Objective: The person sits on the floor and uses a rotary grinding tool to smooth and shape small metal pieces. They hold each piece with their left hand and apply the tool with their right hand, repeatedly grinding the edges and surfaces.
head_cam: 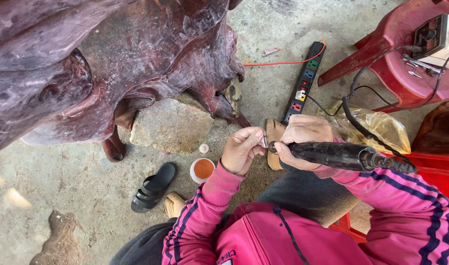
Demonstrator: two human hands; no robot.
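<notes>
Head view, looking down over my lap.

Item: my right hand (299,140), fingers wrapped tight round the black rotary handpiece (332,154), which lies nearly level across the frame with its nose pointing toward my other hand. A black ribbed cable (362,128) leaves its rear end and runs up to the red plastic stool (406,59).

Item: my left hand (241,147), fingers pinched narrow on a small metal bit (265,142), held right at the nose of the handpiece; whether bit and nose touch I cannot tell.

Item: both sleeves, pink with dark blue stripes (401,196).

Item: large carved wood piece (111,59), dark reddish-purple, glossy, filling the upper left, propped on a flat stone (170,125).

Item: small round tub with orange contents (203,169), on the concrete floor (62,196) just below my left hand; a small white cap (204,148) near it.

Item: black sandal (153,186), left of the tub.

Item: black power strip (305,81) with coloured sockets, above my right hand, an orange wire (283,63) at its top end.

Item: crumpled clear plastic bag (381,127), behind the handpiece.
</notes>
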